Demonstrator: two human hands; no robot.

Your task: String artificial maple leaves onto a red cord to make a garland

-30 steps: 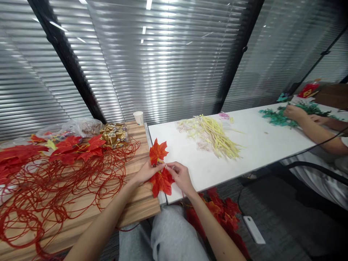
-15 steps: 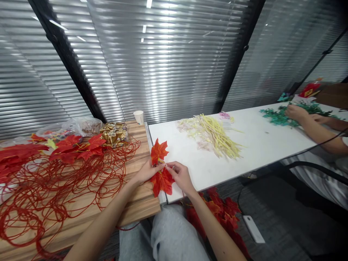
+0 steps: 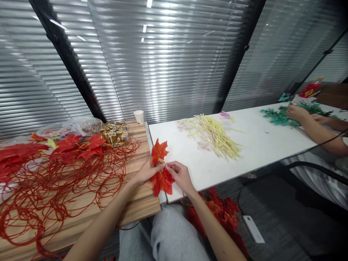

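Observation:
Two red-orange artificial maple leaves (image 3: 163, 182) hang between my hands above the seam of the two tables, one pointing up and one down. My left hand (image 3: 148, 170) is closed on the leaves near their stems, thumb on top. From the other side my right hand (image 3: 182, 177) pinches at the same spot, its fingertips meeting the left thumb. Whatever small piece lies between the fingertips is too small to make out. On the wooden table to the left spreads a tangle of red cord (image 3: 81, 181), with more red maple leaves (image 3: 69, 146) behind it.
Gold-wrapped packets (image 3: 114, 134), clear plastic bags (image 3: 84, 126) and a paper cup (image 3: 139, 117) stand at the back. Yellow strips (image 3: 217, 136) lie on the white table (image 3: 195, 163). At right, a co-worker's hands (image 3: 297, 112) handle green foliage (image 3: 280, 116). Red leaves (image 3: 223, 210) hang below the table edge.

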